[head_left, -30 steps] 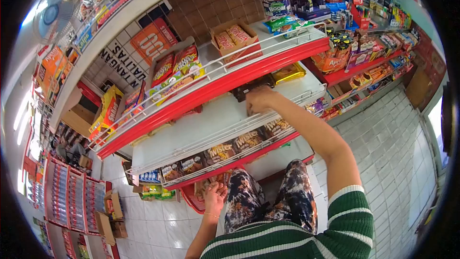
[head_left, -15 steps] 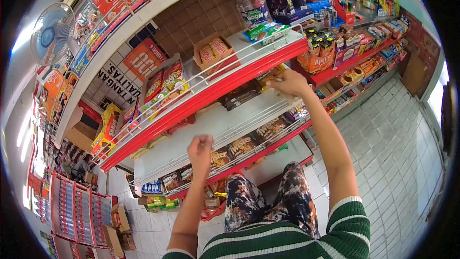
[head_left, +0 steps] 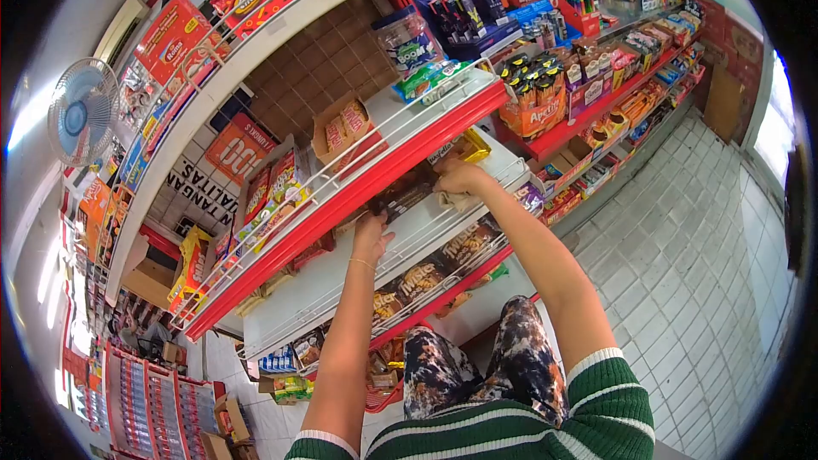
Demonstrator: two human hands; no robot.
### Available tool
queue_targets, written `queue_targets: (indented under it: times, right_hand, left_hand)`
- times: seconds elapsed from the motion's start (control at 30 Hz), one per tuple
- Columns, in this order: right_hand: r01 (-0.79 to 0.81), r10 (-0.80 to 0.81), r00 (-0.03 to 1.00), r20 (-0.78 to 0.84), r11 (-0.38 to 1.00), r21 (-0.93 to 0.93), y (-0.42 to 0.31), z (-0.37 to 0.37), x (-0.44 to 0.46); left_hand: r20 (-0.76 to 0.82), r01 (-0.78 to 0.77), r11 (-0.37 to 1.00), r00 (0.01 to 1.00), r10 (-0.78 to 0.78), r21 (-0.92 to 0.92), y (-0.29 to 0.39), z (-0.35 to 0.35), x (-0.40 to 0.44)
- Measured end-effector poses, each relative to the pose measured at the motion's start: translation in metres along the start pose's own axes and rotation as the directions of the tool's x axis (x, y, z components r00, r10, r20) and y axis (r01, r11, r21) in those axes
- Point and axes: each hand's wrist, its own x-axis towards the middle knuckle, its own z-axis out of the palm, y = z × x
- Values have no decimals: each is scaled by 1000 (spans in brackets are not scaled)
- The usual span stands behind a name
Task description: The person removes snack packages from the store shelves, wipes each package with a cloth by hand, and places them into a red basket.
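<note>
One dark box [head_left: 405, 193] is lying below red shelf edge [head_left: 452, 127]; left hand [head_left: 370, 240] touching it there, fingertip grip unclear; right hand [head_left: 464, 179] clutching cloth [head_left: 458, 202] below edge. Seemingly handling box; next move calling for steadiness.

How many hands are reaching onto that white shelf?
2: the left hand by the dark pack's left end, the right hand near its right end, holding a cloth.

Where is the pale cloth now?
Right of centre in the head view, the pale cloth is under the right hand, near the front of the white shelf.
</note>
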Motion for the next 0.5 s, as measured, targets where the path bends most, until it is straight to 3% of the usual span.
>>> queue_targets:
  times: [0.17,0.3,0.5]
  right_hand:
    - [-27,35,986,164,998,-52,-3,-1,4]
    - [-57,71,984,161,994,-88,-3,4,6]
    - [44,-32,989,144,996,-78,4,7,10]
  left_hand:
    - [29,-28,998,999,26,49,0,5,-4]
    - [26,-30,998,999,29,46,-8,-5,7]
    - [39,-4,1000,999,3,21,-3,-8,5]
